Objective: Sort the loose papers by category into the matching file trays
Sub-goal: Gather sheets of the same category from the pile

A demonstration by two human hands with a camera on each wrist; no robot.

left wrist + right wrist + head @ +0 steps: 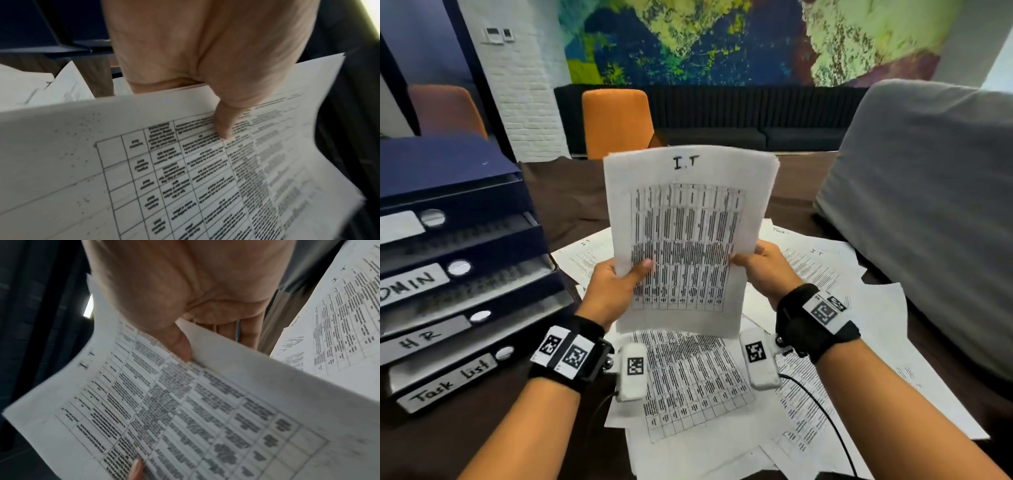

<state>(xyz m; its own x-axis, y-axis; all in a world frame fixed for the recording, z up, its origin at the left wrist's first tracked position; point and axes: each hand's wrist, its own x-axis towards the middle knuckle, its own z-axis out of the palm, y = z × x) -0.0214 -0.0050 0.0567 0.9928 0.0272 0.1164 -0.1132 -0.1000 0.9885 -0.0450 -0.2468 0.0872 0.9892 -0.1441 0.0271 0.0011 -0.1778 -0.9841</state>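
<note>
left hand (pixel 608 291) pinches "I.T" paper (pixel 688 236), thumb on front | right hand (pixel 763 270) pinches other edge | loose papers (pixel 722 394) cover brown table (pixel 493 428) | blue file trays (pixel 462 274) left

Arms: bare, no sleeves.
Wrists: black straps (pixel 815 322) bearing white square-code tags.
Cameras: white pods (pixel 632 371) under each wrist, coded; thin black cable (pixel 822 407).

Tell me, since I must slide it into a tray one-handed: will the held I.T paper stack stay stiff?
Probably floppy: the I.T paper stack already bows between the left hand and right hand. Likely light. Its edges look fanned at the top, so sheets may slip apart.
</note>
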